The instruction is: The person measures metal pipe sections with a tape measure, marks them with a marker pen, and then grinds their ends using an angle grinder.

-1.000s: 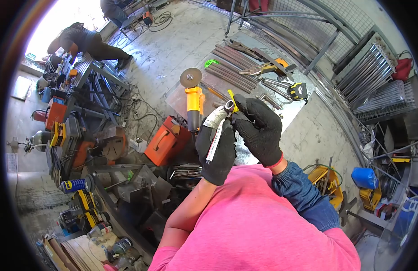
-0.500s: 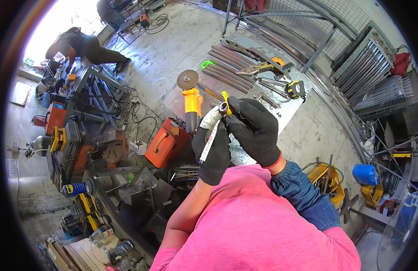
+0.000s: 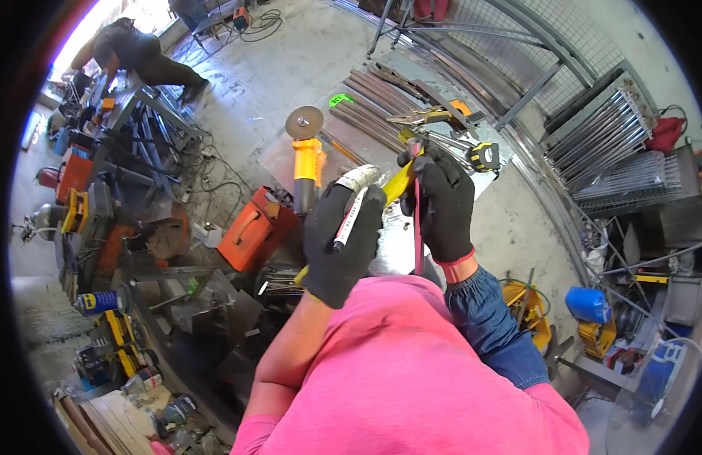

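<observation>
My left hand [image 3: 337, 246], in a black glove with white wrapping on one finger, is closed around a white marker [image 3: 351, 218] with a dark lower end. My right hand [image 3: 444, 201], also black-gloved, grips a slim tube or bar [image 3: 418, 239] that shows pinkish and runs down toward my shirt. A flat yellow strip [image 3: 398, 182], like a tape-measure blade, spans between both hands and crosses the bar near its upper end. Beyond the hands lies an angle grinder [image 3: 306, 163] with its disc pointing away from me.
Several metal tubes [image 3: 381, 125], pliers [image 3: 427, 116] and a tape measure [image 3: 484, 157] lie on a metal sheet ahead. An orange toolbox [image 3: 252, 231] stands left of my hands. Cluttered machines and steel frames line the left, where a person [image 3: 142, 54] bends over. Racks stand right.
My hands have moved apart, and the yellow strip now stretches between them. The tube has turned from end-on to lengthwise in my right hand. The view has shifted slightly.
</observation>
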A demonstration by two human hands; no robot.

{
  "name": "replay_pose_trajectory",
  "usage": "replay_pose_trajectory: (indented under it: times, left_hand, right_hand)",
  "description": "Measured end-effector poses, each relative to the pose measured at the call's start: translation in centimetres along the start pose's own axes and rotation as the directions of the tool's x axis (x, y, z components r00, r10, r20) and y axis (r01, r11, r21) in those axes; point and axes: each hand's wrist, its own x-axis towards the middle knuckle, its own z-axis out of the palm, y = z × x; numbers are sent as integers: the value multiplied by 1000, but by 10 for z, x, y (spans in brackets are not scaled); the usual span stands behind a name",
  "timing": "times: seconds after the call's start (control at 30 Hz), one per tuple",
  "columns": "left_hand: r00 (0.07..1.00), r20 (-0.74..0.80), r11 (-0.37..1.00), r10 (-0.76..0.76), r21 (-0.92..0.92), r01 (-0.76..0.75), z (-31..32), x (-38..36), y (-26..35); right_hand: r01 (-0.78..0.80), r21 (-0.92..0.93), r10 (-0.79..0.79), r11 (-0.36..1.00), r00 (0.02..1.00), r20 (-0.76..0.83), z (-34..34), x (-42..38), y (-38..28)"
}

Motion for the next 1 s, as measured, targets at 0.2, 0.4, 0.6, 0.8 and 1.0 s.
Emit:
replay_pose_trajectory:
  times: [0.2, 0.4, 0.6, 0.8, 1.0]
  left_hand:
    - [984, 180, 991, 9, 127, -32, -18, -11, 11]
    - [952, 67, 938, 299, 163, -306, -15, -4, -13]
    - [990, 140, 998, 4, 54, -12, -23, -4, -7]
    - [992, 70, 995, 102, 12, -103, -25, 0, -18]
    - [985, 169, 996, 16, 80, -30, -36, 4, -17]
  right_hand:
    - [-38, 279, 23, 960, 998, 57, -29, 15, 13]
    - [-73, 416, 33, 906, 994, 103, -28, 19, 19]
    - [-74, 436, 0, 897, 986, 168, -27, 18, 17]
    - [-126, 332, 66, 935, 980, 187, -27, 16, 13]
    - [-215, 466, 85, 858, 955, 283, -25, 12, 17]
